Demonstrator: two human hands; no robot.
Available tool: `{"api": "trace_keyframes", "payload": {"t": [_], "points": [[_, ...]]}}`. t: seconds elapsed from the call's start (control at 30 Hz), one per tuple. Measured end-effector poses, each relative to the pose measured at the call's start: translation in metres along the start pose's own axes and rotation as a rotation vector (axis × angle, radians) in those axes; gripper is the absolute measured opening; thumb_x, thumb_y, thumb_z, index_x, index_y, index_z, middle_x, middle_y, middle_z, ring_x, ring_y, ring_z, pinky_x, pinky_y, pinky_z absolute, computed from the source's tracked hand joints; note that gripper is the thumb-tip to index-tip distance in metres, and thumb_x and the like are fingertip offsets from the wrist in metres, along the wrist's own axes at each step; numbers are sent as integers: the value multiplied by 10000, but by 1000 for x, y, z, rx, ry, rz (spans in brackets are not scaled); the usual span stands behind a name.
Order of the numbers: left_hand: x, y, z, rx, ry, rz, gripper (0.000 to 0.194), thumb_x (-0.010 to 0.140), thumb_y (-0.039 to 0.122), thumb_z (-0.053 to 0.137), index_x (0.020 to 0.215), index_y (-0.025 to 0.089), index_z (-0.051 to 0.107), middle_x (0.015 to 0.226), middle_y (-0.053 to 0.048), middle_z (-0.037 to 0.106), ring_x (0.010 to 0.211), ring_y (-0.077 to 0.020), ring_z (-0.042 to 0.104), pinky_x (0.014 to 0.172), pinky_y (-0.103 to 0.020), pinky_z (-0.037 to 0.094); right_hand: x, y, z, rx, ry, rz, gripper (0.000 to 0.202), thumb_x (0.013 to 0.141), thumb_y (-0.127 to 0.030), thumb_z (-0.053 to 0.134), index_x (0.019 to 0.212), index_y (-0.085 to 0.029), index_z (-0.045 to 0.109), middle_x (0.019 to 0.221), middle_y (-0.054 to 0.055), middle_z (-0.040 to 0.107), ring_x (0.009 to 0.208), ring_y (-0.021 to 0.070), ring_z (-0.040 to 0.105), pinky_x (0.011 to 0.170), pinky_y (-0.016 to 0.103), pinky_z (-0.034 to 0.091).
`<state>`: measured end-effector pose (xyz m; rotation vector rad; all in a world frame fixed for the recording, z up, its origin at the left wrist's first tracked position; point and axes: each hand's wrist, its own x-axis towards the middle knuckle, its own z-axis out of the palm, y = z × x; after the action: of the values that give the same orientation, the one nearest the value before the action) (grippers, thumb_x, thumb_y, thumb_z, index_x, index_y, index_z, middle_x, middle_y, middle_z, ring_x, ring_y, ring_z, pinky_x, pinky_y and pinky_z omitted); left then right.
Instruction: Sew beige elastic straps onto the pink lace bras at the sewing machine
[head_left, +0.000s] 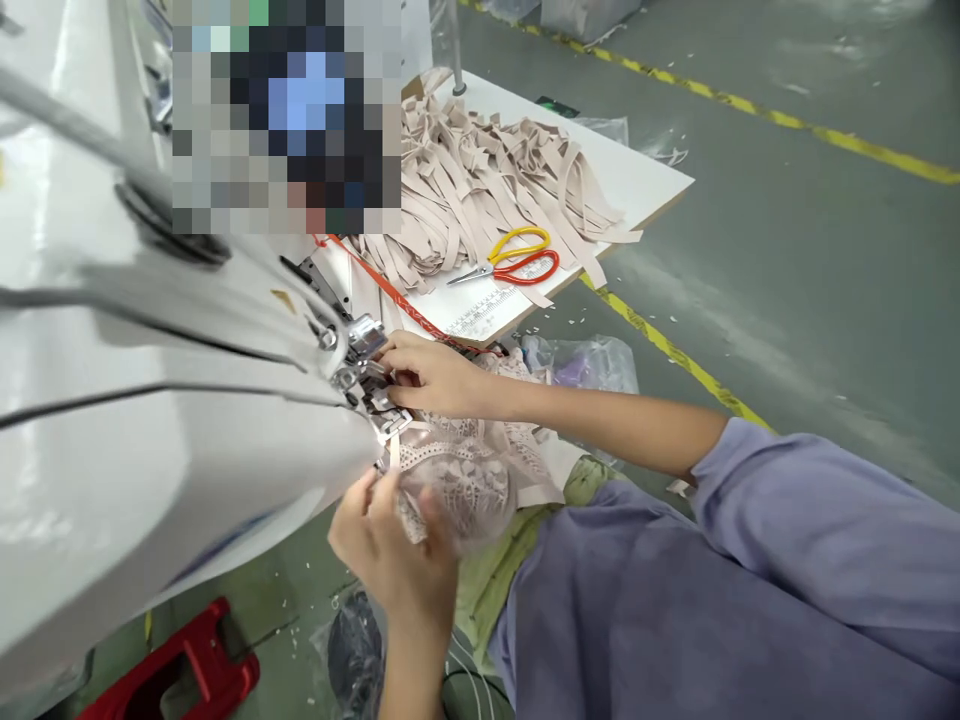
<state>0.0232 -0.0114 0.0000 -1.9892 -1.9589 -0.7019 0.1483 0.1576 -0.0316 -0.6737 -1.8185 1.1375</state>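
A pale pink lace bra lies under the sewing machine's presser foot, its scalloped edge and a narrow strip running up to the metal. My left hand is closed on the bra's near edge, with lace between thumb and fingers; this hand is slightly blurred. On the far side of the foot, my right hand has its fingers curled in by the needle area. The machine parts hide its fingertips, so what they pinch cannot be made out.
The white machine body fills the left. On the white table lie a heap of beige fabric strips and scissors with yellow and red handles. A red plastic stool and plastic bags are below.
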Motion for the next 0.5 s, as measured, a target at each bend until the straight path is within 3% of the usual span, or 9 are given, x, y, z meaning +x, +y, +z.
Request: {"api": "trace_keyframes", "payload": {"t": [0.07,0.2,0.5], "points": [[-2,15,2,20,-21,101,448,877,354,651,1262,132,588,1250,-220,599,1183,-344,544,1003,-480,393,-1,-1,3,-12,12,9,77,842,-190,623,910,-158,642,1126,47,572,737,96,511,732,258,436],[-4,32,5,41,-154,65,595,875,359,657,1384,83,521,1341,-246,536,1236,-367,489,1052,-488,359,0,-3,9,-79,18,31,39,838,-175,602,848,-159,636,1076,45,581,738,109,499,688,251,414],[0,24,5,58,-176,59,503,899,292,635,1368,123,567,1377,-230,460,1244,-352,457,1027,-482,382,13,-10,7,-135,-35,80,78,756,-112,591,825,-147,583,959,28,569,765,128,505,680,248,383]]}}
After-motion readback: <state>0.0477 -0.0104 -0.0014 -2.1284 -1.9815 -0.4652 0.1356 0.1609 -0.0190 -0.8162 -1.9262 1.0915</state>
